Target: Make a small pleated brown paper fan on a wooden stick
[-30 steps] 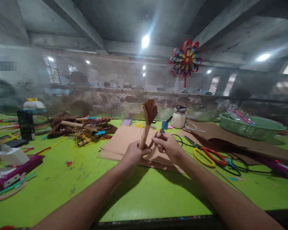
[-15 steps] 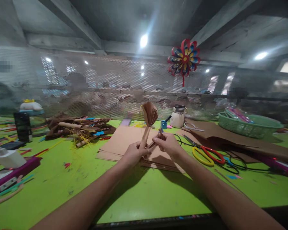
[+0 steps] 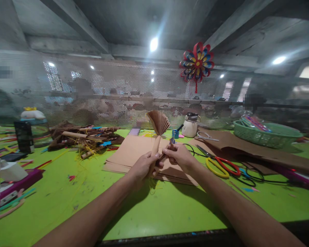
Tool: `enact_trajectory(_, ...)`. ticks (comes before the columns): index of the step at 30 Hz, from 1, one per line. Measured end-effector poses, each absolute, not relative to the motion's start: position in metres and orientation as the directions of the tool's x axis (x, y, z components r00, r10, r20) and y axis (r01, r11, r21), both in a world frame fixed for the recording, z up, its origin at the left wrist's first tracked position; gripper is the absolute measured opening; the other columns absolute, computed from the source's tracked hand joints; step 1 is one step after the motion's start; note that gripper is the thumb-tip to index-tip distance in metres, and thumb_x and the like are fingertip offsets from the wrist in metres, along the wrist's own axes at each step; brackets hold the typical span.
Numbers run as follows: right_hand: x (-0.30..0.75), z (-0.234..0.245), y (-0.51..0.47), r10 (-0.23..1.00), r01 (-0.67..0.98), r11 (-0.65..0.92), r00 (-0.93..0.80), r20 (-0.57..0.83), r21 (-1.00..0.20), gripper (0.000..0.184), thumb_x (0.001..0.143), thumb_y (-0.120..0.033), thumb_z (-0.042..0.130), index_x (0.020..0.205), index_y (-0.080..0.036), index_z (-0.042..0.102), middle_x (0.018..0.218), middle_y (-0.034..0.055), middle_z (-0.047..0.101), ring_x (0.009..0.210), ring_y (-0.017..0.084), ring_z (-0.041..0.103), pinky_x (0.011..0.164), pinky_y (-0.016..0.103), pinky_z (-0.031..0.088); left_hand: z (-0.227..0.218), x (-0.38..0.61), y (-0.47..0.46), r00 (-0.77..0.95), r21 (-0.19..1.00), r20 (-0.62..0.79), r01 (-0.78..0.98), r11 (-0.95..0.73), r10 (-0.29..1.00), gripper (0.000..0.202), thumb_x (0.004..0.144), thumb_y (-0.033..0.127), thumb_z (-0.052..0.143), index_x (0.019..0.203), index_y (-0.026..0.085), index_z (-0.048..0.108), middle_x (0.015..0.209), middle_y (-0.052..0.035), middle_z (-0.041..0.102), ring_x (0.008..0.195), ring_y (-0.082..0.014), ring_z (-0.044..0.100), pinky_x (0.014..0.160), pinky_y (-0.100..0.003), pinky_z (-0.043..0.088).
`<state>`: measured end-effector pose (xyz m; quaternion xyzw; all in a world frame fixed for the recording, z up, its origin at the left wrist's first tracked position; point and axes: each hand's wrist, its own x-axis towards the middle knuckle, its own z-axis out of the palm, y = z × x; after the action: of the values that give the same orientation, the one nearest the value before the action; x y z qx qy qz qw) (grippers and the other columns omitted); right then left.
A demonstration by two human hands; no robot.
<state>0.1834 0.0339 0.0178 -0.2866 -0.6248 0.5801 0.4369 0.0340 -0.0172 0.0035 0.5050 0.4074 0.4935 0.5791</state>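
Observation:
My left hand (image 3: 144,168) is wrapped around a rolled brown paper handle (image 3: 156,145), held upright above the paper stack. A pleated brown paper fan (image 3: 159,122) spreads out at the top of that handle, and yellow strands hang below the hand. Close beside it, my right hand (image 3: 179,155) pinches a narrow brown piece, seemingly folded paper, with a dark blue end (image 3: 172,141) showing above the fingers. Its lower part meets the left fingers and is partly hidden. Under both hands lie flat brown paper sheets (image 3: 130,151).
Scissors with red and yellow handles (image 3: 217,168) lie to the right, near brown paper (image 3: 237,147) and a green basket (image 3: 269,135). A white jug (image 3: 190,126) and blue pot (image 3: 175,133) stand behind. Left are a brown paper pile (image 3: 92,137), phone (image 3: 23,137) and purple power strip (image 3: 28,181).
The pleated fan has turned and now shows its spread folds more broadly. My left fingers have shifted on the handle, with the thumb higher; the right hand stays almost in place.

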Motion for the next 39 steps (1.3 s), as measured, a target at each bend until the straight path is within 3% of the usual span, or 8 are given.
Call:
enact_trajectory(4,0.180,0.016,0.033,0.866,-0.196,0.083,-0.470,0.168,-0.977,0.030,0.060,-0.034,0.072,0.059,-0.013,0.050,0.045,-0.0060,0.043,0.037,0.003,0.031,0.039,0.020,0.018,0.001,0.036,-0.016,0.159,0.993,0.041,-0.115,-0.023,0.986,0.027,0.076,0.040,0.056,0.084,0.015,0.050,0.064,0.0003,0.049,0.046,-0.0053,0.040,0.041,-0.018,0.027)
enact_trajectory(8,0.182,0.020,0.032,0.874,-0.366,-0.061,-0.469,0.127,-0.929,0.021,0.062,-0.025,0.069,0.075,-0.013,0.057,0.059,-0.0019,0.053,0.047,0.005,0.041,0.045,0.020,0.029,0.002,0.036,-0.017,0.133,0.982,0.020,-0.189,0.006,0.991,0.020,0.076,0.033,0.056,0.081,0.017,0.046,0.059,0.0038,0.043,0.042,-0.0050,0.038,0.040,-0.018,0.024)
enact_trajectory(12,0.185,0.025,0.031,0.874,-0.485,-0.200,-0.481,0.068,-0.851,0.021,0.062,-0.007,0.058,0.082,-0.011,0.059,0.064,0.0004,0.054,0.053,0.007,0.044,0.050,0.020,0.035,0.005,0.033,-0.018,0.028,0.974,-0.004,-0.228,0.011,1.000,0.021,0.070,0.024,0.060,0.083,0.017,0.046,0.055,0.0058,0.040,0.042,-0.0050,0.037,0.042,-0.019,0.027)
enact_trajectory(15,0.184,0.023,0.033,0.846,-0.499,-0.247,-0.530,0.066,-0.831,0.020,0.062,-0.003,0.052,0.079,-0.009,0.060,0.065,0.0022,0.054,0.054,0.007,0.045,0.050,0.020,0.036,0.005,0.031,-0.017,-0.013,0.977,-0.010,-0.212,0.007,1.000,0.026,0.065,0.017,0.063,0.086,0.015,0.049,0.055,0.0052,0.041,0.044,-0.0056,0.038,0.045,-0.020,0.030)
enact_trajectory(18,0.181,0.018,0.035,0.846,-0.475,-0.259,-0.531,0.039,-0.841,0.010,0.070,-0.011,0.052,0.073,-0.009,0.062,0.069,0.0060,0.057,0.062,0.011,0.052,0.056,0.023,0.042,0.003,0.031,-0.015,0.016,0.984,-0.006,-0.177,0.009,1.000,0.023,0.065,0.021,0.064,0.083,0.013,0.052,0.054,0.0032,0.043,0.044,-0.0059,0.037,0.043,-0.020,0.028)
enact_trajectory(24,0.176,0.014,0.032,0.890,-0.455,-0.193,-0.455,0.040,-0.869,0.018,0.078,-0.024,0.051,0.070,-0.013,0.063,0.080,0.0090,0.063,0.080,0.018,0.058,0.073,0.032,0.046,0.000,0.032,-0.016,0.049,0.975,-0.018,-0.222,0.029,0.999,0.021,0.068,0.029,0.064,0.077,0.012,0.053,0.056,0.0006,0.047,0.044,-0.0058,0.039,0.043,-0.021,0.027)
enact_trajectory(32,0.167,0.015,0.015,0.830,-0.285,0.033,-0.527,0.186,-0.958,0.044,0.077,-0.056,0.046,0.099,-0.020,0.060,0.080,0.0065,0.064,0.067,0.018,0.058,0.058,0.030,0.045,0.008,0.040,-0.025,0.177,0.973,0.008,-0.229,0.033,0.984,0.027,0.067,0.029,0.067,0.084,0.012,0.056,0.056,0.0029,0.046,0.046,-0.0049,0.038,0.042,-0.017,0.023)
enact_trajectory(39,0.168,0.015,0.015,0.848,-0.329,0.062,-0.480,0.223,-0.942,0.043,0.078,-0.056,0.046,0.104,-0.025,0.058,0.083,0.0039,0.063,0.070,0.016,0.057,0.059,0.027,0.044,0.010,0.041,-0.027,0.153,0.985,-0.016,-0.166,0.042,0.988,0.030,0.067,0.032,0.067,0.085,0.011,0.056,0.054,0.0045,0.044,0.045,-0.0049,0.036,0.041,-0.018,0.023)
